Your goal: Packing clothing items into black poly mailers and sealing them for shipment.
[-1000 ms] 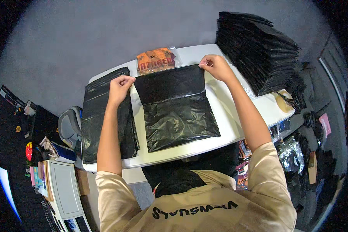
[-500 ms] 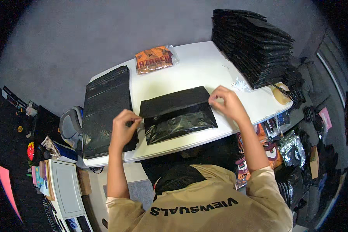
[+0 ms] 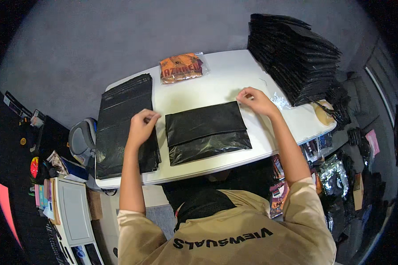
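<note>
A black plastic mailing bag (image 3: 208, 143) lies flat on the white table in front of me, its upper part folded down over the shinier lower part. My left hand (image 3: 142, 127) hovers just beyond its upper left corner, thumb and fingertips drawn together with nothing visible in them. Close to the upper right corner is my right hand (image 3: 257, 102), fingers curled in a similar loose pinch, also holding nothing I can see. Left of the bag, under my left wrist, rests a flat stack of black plastic bags (image 3: 124, 128).
A clear-wrapped orange garment (image 3: 181, 68) sits at the table's (image 3: 225, 62) far edge. A tall pile of black packages (image 3: 296, 57) stands at the far right, near small white scraps (image 3: 279, 100) and a tape roll (image 3: 323, 112). A grey chair (image 3: 82, 140) is left of the table.
Both hands have moved up, away from the bag's sides to near its upper corners. The folded part now reaches lower over the bag. The view has shifted slightly.
</note>
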Tool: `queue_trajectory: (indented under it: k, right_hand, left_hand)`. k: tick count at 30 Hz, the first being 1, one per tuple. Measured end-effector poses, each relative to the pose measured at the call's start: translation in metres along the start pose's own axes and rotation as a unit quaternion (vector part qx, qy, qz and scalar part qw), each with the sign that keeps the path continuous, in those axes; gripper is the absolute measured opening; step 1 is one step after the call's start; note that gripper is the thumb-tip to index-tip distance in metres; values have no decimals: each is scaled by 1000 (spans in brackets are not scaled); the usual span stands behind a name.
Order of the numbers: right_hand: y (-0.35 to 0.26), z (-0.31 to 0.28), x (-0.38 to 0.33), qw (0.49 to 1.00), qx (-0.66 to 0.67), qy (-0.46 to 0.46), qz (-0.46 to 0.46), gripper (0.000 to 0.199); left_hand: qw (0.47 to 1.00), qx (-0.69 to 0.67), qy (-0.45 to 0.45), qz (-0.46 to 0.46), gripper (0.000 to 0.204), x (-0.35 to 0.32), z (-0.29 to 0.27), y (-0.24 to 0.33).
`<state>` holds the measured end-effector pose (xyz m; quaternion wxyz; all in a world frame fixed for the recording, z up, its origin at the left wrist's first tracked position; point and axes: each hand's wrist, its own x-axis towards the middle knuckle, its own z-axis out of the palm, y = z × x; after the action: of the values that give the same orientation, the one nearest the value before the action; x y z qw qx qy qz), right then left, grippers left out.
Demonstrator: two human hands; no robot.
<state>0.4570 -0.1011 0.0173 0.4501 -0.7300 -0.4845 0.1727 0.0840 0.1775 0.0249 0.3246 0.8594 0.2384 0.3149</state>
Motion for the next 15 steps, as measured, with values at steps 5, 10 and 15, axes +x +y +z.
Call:
queue_trajectory:
  k: [5,10,15]
  right_hand:
    - [33,8,56,980,-124,-153,23,37]
    - [26,6,77,937,-208,-270,77,36]
    - [30,1,70,953,-151,-260,23,28]
  left_hand:
    - [970,108,-209,-54,24,58,20,-12]
    - [942,103,-310,-78,23,77,14,-30]
    - [922,105,-365,-79,20,84,8,-25]
